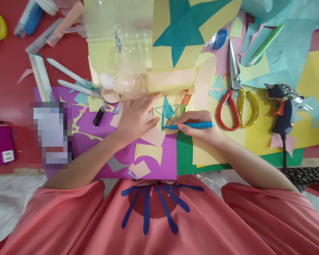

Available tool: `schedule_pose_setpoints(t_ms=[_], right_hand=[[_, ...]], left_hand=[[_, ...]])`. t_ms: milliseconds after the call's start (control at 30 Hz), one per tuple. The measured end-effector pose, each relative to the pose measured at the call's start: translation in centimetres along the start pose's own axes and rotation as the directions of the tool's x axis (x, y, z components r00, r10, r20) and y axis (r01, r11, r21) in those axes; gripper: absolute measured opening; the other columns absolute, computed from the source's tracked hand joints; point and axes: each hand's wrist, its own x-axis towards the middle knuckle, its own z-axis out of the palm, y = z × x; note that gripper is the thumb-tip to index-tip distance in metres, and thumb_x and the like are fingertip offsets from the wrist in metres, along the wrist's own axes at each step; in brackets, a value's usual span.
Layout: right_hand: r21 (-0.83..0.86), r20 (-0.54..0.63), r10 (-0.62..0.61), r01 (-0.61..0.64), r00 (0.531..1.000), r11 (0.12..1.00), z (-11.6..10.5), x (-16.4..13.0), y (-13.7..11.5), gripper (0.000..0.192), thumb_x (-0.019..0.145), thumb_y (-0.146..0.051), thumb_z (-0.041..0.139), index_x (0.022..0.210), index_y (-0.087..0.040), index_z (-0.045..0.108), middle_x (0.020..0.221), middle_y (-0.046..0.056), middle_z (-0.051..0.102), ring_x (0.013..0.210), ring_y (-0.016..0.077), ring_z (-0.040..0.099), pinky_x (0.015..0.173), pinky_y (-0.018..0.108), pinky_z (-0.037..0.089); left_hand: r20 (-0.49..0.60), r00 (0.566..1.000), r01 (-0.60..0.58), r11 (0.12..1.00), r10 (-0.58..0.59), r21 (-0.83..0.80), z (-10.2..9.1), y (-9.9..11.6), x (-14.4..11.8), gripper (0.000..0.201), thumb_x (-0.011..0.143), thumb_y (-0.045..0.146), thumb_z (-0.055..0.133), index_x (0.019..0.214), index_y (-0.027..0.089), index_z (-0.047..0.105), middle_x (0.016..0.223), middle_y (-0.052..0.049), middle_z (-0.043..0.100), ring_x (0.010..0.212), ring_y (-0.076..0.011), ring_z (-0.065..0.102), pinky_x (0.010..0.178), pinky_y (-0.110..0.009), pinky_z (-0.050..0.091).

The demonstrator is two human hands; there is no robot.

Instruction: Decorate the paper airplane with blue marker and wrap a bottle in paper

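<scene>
- Your right hand (199,127) has its fingers closed round a blue marker (191,125), held almost flat, tip pointing left onto a pale yellow paper circle (172,118).
- The circle lies at table centre, between your hands, on top of the purple sheet (151,166) and next to the green sheet (184,159).
- A blue outlined star (167,111) is drawn on the circle; part of it is coloured in, and the marker tip touches its lower left edge.
- Your left hand (136,117) lies flat, fingers spread and open, pressing down the circle's left rim and nearby scraps; it grips nothing.
- A clear plastic bottle (122,79) lies on its side just beyond your left hand, white cap to the left; it is crinkly and see-through.
- Behind it is a big yellow sheet with a teal cut-out star (186,24).
- Scissors (235,95) with one red and one yellow handle lie just right of your right hand, blades pointing away from you.
- A dark blue glue gun (283,106) lies further right on yellow paper, its cord running toward you.
- A green pen (264,44) lies top right on light blue paper.
- White pens (74,79) and a black cap (98,117) lie left of the bottle.
- Peach, yellow and teal offcuts crowd the circle on all sides.
- The red tabletop (7,88) shows at left; a purple box (0,145) sits at the left edge.
- A pixelated patch hides the item by your left forearm; I can read no writing anywhere.
</scene>
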Motion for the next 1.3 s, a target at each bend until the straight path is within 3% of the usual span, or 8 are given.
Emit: schedule_pose_setpoints(t_ms=[133,333,633,967,1167,1300], right_hand=[[0.009,-0.137,0.02,-0.019,0.99,1.0,0.22,0.06,0.17,0.032,0.084,-0.05,0.066,0.075,-0.019,0.07,0.07,0.002,0.072,0.057,0.0107,0.062,0.051,0.023,0.049],[0.018,-0.166,0.042,-0.039,0.985,0.999,0.5,0.04,0.32,0.028,0.084,-0.046,0.067,0.078,-0.018,0.07,0.067,0.001,0.071,0.056,0.0097,0.06,0.05,0.022,0.048],[0.012,-0.106,0.034,-0.033,0.994,0.999,0.34,0.01,0.39,0.02,0.082,-0.035,0.066,0.074,-0.017,0.069,0.069,0.002,0.071,0.056,0.0103,0.059,0.052,0.024,0.046],[-0.057,0.007,-0.018,0.018,1.0,0.998,-0.15,-0.03,0.01,0.028,0.085,-0.04,0.065,0.067,-0.018,0.066,0.06,0.001,0.066,0.052,0.0097,0.056,0.05,0.023,0.044],[-0.02,-0.156,0.016,-0.019,0.988,1.0,0.23,-0.02,0.47,0.038,0.084,-0.054,0.065,0.071,-0.019,0.068,0.059,0.0,0.065,0.051,0.0099,0.056,0.047,0.023,0.043],[0.001,-0.179,-0.007,0.007,0.984,1.0,0.45,-0.02,0.69,0.026,0.084,-0.042,0.068,0.076,-0.018,0.069,0.068,0.002,0.071,0.056,0.0099,0.061,0.051,0.022,0.046]], left_hand=[[0.004,1.0,0.003,1.0,-0.003,-0.002,-0.03,0.02,0.0,0.057,0.09,0.029,0.053,0.146,0.023,0.041,0.106,-0.007,0.066,0.104,-0.0262,0.062,0.093,-0.04,0.038],[0.007,1.0,0.008,1.0,-0.008,0.001,-0.05,0.03,0.01,0.058,0.09,0.028,0.054,0.146,0.022,0.041,0.104,-0.007,0.065,0.103,-0.0266,0.062,0.093,-0.041,0.038],[0.006,1.0,0.002,1.0,-0.002,-0.004,-0.01,0.03,0.01,0.057,0.09,0.028,0.053,0.146,0.022,0.041,0.11,-0.009,0.067,0.109,-0.0275,0.062,0.095,-0.04,0.038],[-0.003,1.0,0.001,1.0,-0.001,-0.013,-0.01,0.02,0.03,0.056,0.09,0.029,0.053,0.145,0.022,0.042,0.113,-0.009,0.067,0.113,-0.0277,0.061,0.096,-0.04,0.038],[0.006,1.0,0.0,1.0,0.0,-0.003,-0.05,0.05,0.04,0.057,0.09,0.028,0.053,0.145,0.021,0.041,0.112,-0.008,0.066,0.11,-0.0271,0.061,0.095,-0.04,0.038],[0.002,1.0,-0.002,1.0,0.002,-0.005,-0.01,-0.02,0.04,0.057,0.09,0.027,0.054,0.145,0.023,0.041,0.111,-0.008,0.066,0.111,-0.0266,0.061,0.095,-0.039,0.038]])
